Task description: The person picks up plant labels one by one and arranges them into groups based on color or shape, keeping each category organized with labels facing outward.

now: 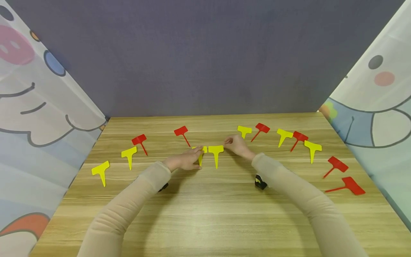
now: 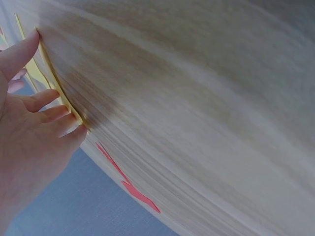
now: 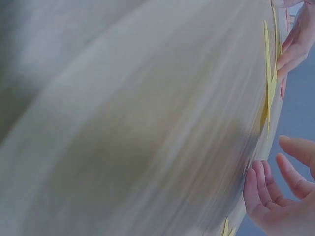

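Centre tag: the centre tag (image 1: pixel 216 151), yellow and T-shaped, lies on the surface (image 1: pixel 205 221) between the hands, its stem pointing toward the person
Left hand: the left hand (image 1: pixel 188 159) is just left of the centre tag, fingers extended and thumb spread away from them, fingertips touching the covered tag (image 1: pixel 201 159)
Covered tag: yellow, just left of the centre tag with a narrow gap between their heads, partly hidden under the fingers
Right hand: the right hand (image 1: pixel 237 145) is just right of the centre tag, apart from it, fingers loosely bent and thumb away from them; whether its fingertips touch the surface I cannot tell
Left of the centre tag: two red tags (image 1: pixel 139 139), both farther back, and two yellow tags (image 1: pixel 129 153), the outermost slightly nearer the person
Right of the centre tag: three yellow ones (image 1: pixel 313 147), the first partly behind the right hand, and four red ones (image 1: pixel 350 185), the last two nearer the person
Sleeves: cream sleeves (image 1: pixel 138 194) reach in from the person's side, either side of the centre tag
Backdrop: a grey panel (image 1: pixel 205 60) stands beyond the centre tag
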{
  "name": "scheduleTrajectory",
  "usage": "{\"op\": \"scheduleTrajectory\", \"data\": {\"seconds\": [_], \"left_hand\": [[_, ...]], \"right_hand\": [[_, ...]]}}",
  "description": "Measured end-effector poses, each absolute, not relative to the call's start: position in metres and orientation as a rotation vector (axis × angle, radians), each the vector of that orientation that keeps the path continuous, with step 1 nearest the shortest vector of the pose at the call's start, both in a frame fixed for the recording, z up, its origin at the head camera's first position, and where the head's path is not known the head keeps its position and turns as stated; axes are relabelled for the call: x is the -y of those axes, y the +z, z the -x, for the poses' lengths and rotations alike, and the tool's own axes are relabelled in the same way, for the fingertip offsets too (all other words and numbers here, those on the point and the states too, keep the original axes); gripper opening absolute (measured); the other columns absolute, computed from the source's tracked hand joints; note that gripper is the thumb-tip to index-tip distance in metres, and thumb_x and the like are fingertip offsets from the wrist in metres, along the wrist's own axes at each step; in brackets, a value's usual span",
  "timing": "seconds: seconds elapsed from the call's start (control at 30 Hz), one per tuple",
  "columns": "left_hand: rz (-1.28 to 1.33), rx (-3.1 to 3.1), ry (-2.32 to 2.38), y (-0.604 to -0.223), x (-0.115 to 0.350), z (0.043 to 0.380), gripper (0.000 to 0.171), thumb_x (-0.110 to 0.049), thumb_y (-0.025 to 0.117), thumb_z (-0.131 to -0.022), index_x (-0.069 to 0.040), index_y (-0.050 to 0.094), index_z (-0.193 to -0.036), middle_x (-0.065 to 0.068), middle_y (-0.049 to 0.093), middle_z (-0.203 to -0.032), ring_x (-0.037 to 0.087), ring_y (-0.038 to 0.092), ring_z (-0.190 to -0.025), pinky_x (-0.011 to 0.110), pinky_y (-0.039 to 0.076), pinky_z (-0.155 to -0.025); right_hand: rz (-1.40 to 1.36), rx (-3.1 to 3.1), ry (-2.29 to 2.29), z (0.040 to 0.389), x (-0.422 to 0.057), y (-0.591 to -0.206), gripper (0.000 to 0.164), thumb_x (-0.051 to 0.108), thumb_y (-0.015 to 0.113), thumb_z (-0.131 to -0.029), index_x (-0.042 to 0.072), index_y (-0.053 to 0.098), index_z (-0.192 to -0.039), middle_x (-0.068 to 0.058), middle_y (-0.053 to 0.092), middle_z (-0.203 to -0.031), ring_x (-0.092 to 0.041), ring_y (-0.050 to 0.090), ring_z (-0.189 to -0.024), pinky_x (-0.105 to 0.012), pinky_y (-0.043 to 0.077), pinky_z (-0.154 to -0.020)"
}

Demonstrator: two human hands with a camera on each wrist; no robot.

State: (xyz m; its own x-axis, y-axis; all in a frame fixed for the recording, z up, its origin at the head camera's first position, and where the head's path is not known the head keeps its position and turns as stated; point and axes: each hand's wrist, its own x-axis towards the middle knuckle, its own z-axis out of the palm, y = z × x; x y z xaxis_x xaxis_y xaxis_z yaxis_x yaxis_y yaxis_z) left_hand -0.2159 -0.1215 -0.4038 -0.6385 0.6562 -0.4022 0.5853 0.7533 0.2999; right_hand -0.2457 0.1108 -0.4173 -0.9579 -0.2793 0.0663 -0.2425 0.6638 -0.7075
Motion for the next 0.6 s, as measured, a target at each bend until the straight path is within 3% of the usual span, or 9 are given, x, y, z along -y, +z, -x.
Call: {"op": "scheduleTrajectory", "data": {"seconds": [0.13, 0.43, 0.6], "left_hand": [[-0.937, -2.461, 0.194, -0.405, 0.122, 0.217, 0.068, -0.03, 0.052, -0.089, 0.006, 0.019, -0.137, 0.018, 0.001, -0.146, 0.029, 0.005, -0.134, 0.04, 0.011, -0.108], [-0.943, -2.46, 0.192, -0.406, 0.121, 0.218, 0.069, -0.031, 0.052, -0.089, 0.005, 0.019, -0.138, 0.018, 0.002, -0.146, 0.029, 0.007, -0.134, 0.04, 0.011, -0.108], [-0.942, -2.462, 0.185, -0.407, 0.121, 0.219, 0.069, -0.031, 0.052, -0.089, 0.005, 0.019, -0.138, 0.018, 0.003, -0.146, 0.029, 0.007, -0.134, 0.04, 0.011, -0.108]], "right_hand": [[0.412, -2.793, -1.18, 0.247, -0.117, -0.414, 0.02, 0.005, 0.061, -0.079, -0.007, 0.063, -0.094, -0.019, 0.062, -0.089, -0.028, 0.057, -0.08, -0.034, 0.047, -0.068], [0.301, -2.685, -1.274, 0.253, -0.131, -0.403, 0.024, 0.003, 0.056, -0.084, -0.009, 0.058, -0.105, -0.021, 0.058, -0.095, -0.024, 0.055, -0.072, -0.021, 0.044, -0.053], [0.243, -2.691, -1.292, 0.262, -0.141, -0.4, 0.028, 0.004, 0.054, -0.085, -0.009, 0.055, -0.109, -0.023, 0.057, -0.096, -0.029, 0.056, -0.077, -0.023, 0.044, -0.056]]}}
